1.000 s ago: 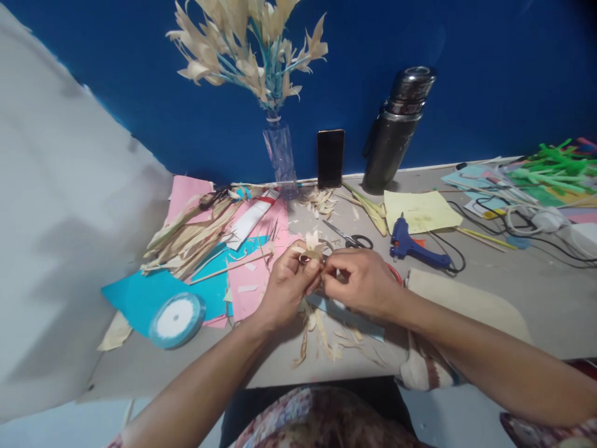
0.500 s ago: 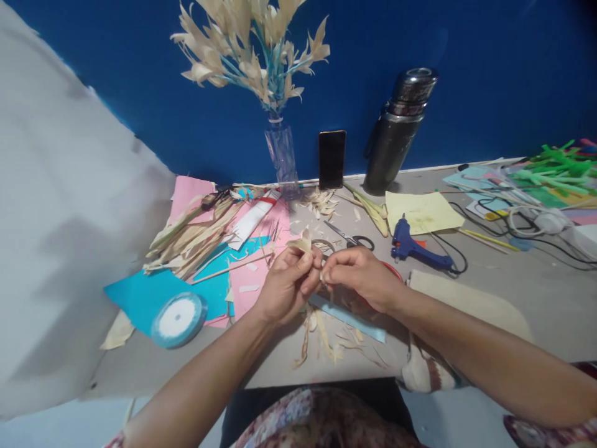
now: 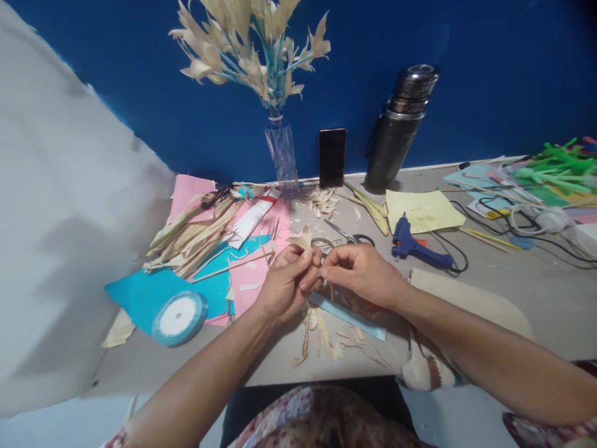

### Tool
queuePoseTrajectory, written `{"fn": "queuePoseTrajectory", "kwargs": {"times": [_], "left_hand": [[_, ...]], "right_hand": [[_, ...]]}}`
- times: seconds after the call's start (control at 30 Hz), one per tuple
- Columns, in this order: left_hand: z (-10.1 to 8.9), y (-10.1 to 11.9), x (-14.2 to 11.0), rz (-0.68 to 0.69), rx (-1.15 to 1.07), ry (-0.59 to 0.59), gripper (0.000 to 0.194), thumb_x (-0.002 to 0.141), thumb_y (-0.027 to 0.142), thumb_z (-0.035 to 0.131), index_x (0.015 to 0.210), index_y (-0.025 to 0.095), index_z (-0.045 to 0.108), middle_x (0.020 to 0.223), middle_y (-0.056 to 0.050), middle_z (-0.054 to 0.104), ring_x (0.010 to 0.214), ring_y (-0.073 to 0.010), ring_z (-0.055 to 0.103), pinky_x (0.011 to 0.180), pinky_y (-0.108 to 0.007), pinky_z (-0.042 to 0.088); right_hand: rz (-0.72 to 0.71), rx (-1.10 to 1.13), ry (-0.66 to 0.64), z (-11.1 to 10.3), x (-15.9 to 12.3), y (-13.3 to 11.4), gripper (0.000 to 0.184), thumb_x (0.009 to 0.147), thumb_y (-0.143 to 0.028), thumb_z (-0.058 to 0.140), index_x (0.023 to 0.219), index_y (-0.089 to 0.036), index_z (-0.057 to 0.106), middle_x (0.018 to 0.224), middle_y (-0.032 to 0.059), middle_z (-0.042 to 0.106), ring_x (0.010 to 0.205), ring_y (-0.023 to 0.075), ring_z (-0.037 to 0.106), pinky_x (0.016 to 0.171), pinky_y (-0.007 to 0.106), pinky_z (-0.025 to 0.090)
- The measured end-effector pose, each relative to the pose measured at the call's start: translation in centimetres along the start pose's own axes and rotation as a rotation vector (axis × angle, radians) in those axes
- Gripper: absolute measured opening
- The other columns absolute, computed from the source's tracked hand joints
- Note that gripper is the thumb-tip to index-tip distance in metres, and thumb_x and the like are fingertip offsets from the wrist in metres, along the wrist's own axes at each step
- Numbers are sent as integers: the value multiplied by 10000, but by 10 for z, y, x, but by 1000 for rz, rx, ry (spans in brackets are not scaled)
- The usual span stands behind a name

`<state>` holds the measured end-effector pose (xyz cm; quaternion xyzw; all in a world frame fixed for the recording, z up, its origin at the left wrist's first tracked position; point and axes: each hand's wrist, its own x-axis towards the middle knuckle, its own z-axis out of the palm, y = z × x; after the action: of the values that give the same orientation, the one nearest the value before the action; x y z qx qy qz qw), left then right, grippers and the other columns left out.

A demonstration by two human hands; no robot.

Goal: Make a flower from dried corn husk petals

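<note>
My left hand is closed on a small husk flower, its pale petals sticking up past the thumb. Close against it, my right hand pinches at the lower end of the flower; what lies between those fingertips is too small to make out. Scissors with black handles lie just beyond the hands. Beneath them are a light blue strip and scattered husk scraps. A blue glue gun rests to the right.
A clear bottle holds a bunch of husk flowers near the blue wall. Beside it stand a phone and a dark flask. Dried husks and a light blue ribbon roll lie left, green pipe cleaners right.
My right hand's fingers have shifted slightly and straightened a little, still beside the left hand. My left hand keeps its hold on the husk flower.
</note>
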<state>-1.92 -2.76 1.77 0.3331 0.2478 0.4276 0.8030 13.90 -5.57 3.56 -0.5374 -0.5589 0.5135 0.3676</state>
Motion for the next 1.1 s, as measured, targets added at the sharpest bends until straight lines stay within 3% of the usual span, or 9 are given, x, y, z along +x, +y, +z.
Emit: {"fn": "queuePoseTrajectory", "kwargs": {"times": [0.17, 0.37, 0.53, 0.73, 0.9, 1.1], "left_hand": [[-2, -1, 1, -1, -36, -6, 220, 871, 224, 675, 725, 106, 561, 665, 29, 526, 390, 8, 313, 410, -160, 281], [0, -1, 0, -38, -25, 4, 261, 854, 263, 703, 718, 127, 528, 573, 52, 473, 387, -8, 309, 418, -172, 272], [5, -1, -1, 7, 1, 42, 315, 781, 254, 774, 726, 146, 484, 653, 38, 556, 378, 10, 303, 408, -167, 264], [7, -3, -3, 64, 120, 62, 292, 768, 302, 784, 779, 141, 541, 586, 68, 503, 384, 3, 305, 425, -163, 301], [4, -1, -1, 24, 13, 57, 293, 793, 249, 757, 729, 143, 492, 731, 30, 573, 398, 15, 332, 414, -154, 289], [1, -1, 1, 9, -26, 49, 286, 820, 239, 734, 708, 134, 493, 714, 26, 557, 400, 10, 348, 410, -160, 291]], "right_hand": [[-37, 27, -53, -1, 1, 3, 204, 799, -311, 633, 664, -160, 614, 600, -30, 562, 549, 91, 454, 513, 212, 340], [-46, -26, -14, 0, 2, 7, 139, 772, -263, 628, 679, -164, 601, 599, -39, 539, 532, 89, 419, 495, 214, 309], [-83, -13, -17, 2, 2, 8, 152, 792, -260, 602, 674, -167, 579, 618, -33, 542, 551, 92, 439, 507, 214, 325], [-54, 19, -31, 3, 3, 9, 158, 783, -271, 631, 677, -176, 563, 583, -44, 510, 523, 90, 430, 487, 211, 313], [-55, 20, -42, 2, 3, 9, 183, 798, -304, 631, 686, -168, 581, 588, -39, 520, 523, 89, 422, 480, 213, 304], [-46, -46, -18, 1, -1, 4, 122, 792, -257, 622, 708, -170, 609, 600, -39, 537, 523, 90, 429, 482, 217, 299]]}}
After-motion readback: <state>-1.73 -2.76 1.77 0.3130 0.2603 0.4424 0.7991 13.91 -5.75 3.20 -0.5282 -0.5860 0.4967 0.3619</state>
